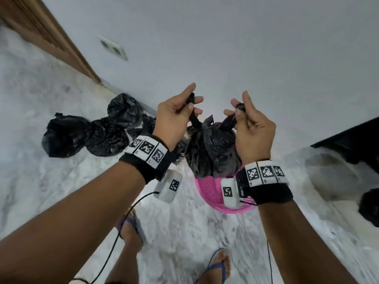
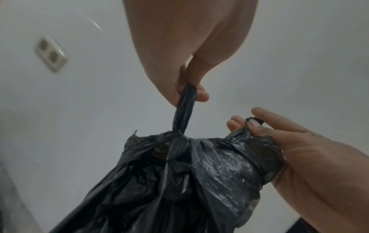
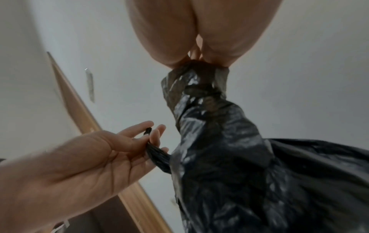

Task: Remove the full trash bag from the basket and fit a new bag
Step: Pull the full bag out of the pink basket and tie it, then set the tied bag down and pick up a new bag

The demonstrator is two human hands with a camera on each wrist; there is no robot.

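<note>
A: From the head view, your left hand (image 1: 174, 117) pinches one twisted tail of the full trash bag (image 1: 211, 150) and your right hand (image 1: 251, 130) pinches the other, spare fingers fanned loose. The bag hangs above the pink basket (image 1: 211, 191); its bottom looks level with the rim, and I can't tell whether it has cleared it.

B: So what now?

A: I'd judge you're mid-knot. Draw the tails apart evenly, snug but not jerked, since that thin film can tear.

B: And the left wrist view?

A: There the tail in your left hand (image 2: 187, 66) is a tight ribbed cord, rising from a knot on the bag (image 2: 199, 173). Your right hand (image 2: 299, 157) nips a short stub between thumb and fingers.

B: The right wrist view?

A: The plastic (image 3: 229, 149) is glossy, crinkled and slightly see-through, bunched at the neck under your right hand (image 3: 199, 31). Your left hand (image 3: 95, 157) holds its cord between thumb and fingers.
</note>
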